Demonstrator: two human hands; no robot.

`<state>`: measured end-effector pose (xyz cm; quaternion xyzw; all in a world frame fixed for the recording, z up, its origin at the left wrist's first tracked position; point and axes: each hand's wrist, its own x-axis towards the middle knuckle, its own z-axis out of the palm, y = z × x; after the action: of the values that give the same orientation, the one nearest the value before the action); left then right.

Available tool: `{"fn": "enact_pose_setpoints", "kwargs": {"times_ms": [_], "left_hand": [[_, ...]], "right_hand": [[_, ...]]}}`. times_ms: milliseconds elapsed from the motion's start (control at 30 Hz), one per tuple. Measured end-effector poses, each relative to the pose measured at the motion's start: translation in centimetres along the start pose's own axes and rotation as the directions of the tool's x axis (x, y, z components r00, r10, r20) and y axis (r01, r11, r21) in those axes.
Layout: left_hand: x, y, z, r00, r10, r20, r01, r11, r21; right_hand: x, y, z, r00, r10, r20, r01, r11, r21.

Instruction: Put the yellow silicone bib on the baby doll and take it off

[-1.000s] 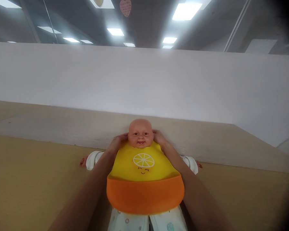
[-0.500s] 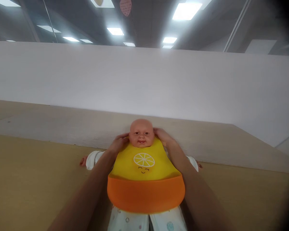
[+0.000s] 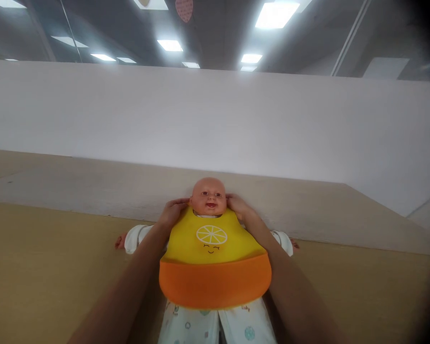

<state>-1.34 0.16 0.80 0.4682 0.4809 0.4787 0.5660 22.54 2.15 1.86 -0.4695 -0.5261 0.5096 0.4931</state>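
Spotted a bald baby doll (image 3: pixel 208 195) flat on its back on the tan tabletop (image 3: pixel 39 267), head pointing away from the camera, face up, arms in white sleeves spread out to both sides, legs in white dotted pants running off the bottom edge. Had a silicone bib (image 3: pixel 215 260) draped over its chest, yellow up top with a white lemon-slice print and a tiny smiley, orange catch pocket curled along the bottom, neck end tucked snug right under the chin.
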Motion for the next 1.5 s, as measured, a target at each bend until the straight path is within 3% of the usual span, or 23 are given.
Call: {"fn": "enact_pose_setpoints", "kwargs": {"times_ms": [233, 733, 1200, 1500], "left_hand": [[0.4, -0.4, -0.3, 1.0, -0.009, -0.017, 0.01, 0.998, 0.055], [0.4, -0.3, -0.1, 0.999, -0.012, 0.045, 0.003, 0.981, 0.195], [0.3, -0.5, -0.2, 0.999, -0.027, 0.029, 0.021, 0.979, 0.204], [-0.8, 0.4, 0.4, 0.996, -0.083, 0.006, 0.082, 0.989, 0.12]], "right_hand": [[-0.6, -0.2, 0.7, 0.992, 0.047, 0.114, -0.037, 0.995, -0.093], [-6.7, -0.7, 0.6, 0.993, -0.107, -0.053, 0.1, 0.988, -0.121], [-6.3, -0.7, 0.5, 0.99, -0.092, -0.103, 0.083, 0.992, -0.092], [-5.9, 0.4, -0.6, 0.996, -0.059, -0.069, 0.057, 0.998, -0.036]]}}
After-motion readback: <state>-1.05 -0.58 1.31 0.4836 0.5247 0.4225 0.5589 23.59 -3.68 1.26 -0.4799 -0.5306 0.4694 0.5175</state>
